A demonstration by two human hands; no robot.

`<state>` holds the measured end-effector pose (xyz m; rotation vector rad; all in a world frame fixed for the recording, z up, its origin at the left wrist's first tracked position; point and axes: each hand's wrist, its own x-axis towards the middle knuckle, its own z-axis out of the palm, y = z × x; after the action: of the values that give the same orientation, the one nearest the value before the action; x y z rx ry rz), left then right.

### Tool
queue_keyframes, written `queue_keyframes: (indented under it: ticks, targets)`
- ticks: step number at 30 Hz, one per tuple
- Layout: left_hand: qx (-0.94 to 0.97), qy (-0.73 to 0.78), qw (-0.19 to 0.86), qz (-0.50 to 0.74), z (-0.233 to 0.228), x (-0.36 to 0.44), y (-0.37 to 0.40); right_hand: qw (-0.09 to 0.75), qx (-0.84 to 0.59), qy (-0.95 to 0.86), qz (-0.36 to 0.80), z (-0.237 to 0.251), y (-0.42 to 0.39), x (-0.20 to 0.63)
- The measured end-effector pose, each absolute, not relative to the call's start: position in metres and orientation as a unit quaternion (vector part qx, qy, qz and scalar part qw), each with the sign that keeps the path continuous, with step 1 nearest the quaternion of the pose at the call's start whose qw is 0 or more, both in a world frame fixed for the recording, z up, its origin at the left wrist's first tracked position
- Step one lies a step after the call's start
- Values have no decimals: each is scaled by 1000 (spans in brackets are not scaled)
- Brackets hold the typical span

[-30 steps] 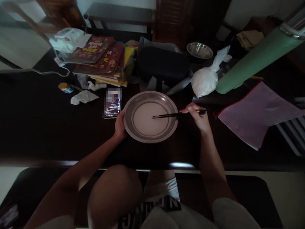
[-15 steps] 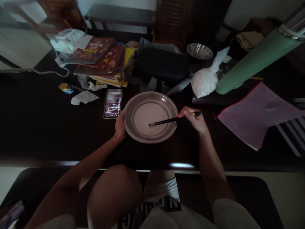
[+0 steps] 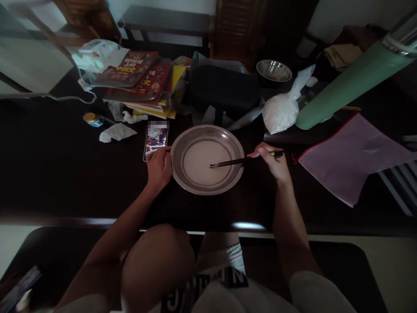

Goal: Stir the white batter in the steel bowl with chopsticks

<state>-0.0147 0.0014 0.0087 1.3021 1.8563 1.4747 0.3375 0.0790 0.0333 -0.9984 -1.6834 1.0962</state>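
Observation:
A wide metal basin stands on the dark table before me, with a whitish, cloudy liquid in it. My right hand is closed around a pair of black chopsticks. Their tips reach into the liquid near the middle of the basin. My left hand lies at the basin's left side, its fingers stretched over the lower part of a lit phone. Whether the fingertips touch the screen is hard to tell; the hand is not gripping the basin's rim.
Stacked books, crumpled tissue and a small jar lie at the left. Behind the basin is a black case. To the right are a knotted bag of white powder, a green flask, a metal bowl and a pink mesh pouch.
My left hand has let go of the basin's rim and moved left over the phone's lower part. The chopsticks and my right hand have shifted slightly right. The picture on the phone has changed.

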Motion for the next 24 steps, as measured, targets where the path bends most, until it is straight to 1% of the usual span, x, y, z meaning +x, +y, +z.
queue_keyframes:
  ticks: [2, 4, 6, 8, 11, 14, 19, 21, 24]
  targets:
    - [504, 681, 189, 497, 6, -17, 2, 434, -399, -671, 449, 33, 79, 339]
    - [528, 688, 168, 469, 3, -20, 3, 416, -382, -677, 472, 33, 78, 337]
    - [543, 687, 163, 454, 2, -24, 5, 404, -365, -686, 482, 33, 78, 335]
    - [558, 677, 174, 448, 2, -29, 9, 410, -367, -690, 470, 33, 77, 335]
    - [581, 652, 201, 445, 3, -36, 18, 427, -387, -681, 451, 34, 78, 339]
    - [596, 635, 190, 453, 3, -39, 23, 438, -394, -671, 450, 35, 77, 341]
    - [575, 638, 186, 477, 3, -32, 16, 410, -371, -694, 460, 34, 77, 334]
    - [549, 644, 208, 490, 3, -26, 11, 412, -366, -700, 454, 33, 79, 334]
    - [473, 648, 299, 517, 0, -14, 8, 454, -390, -676, 431, 32, 81, 337]
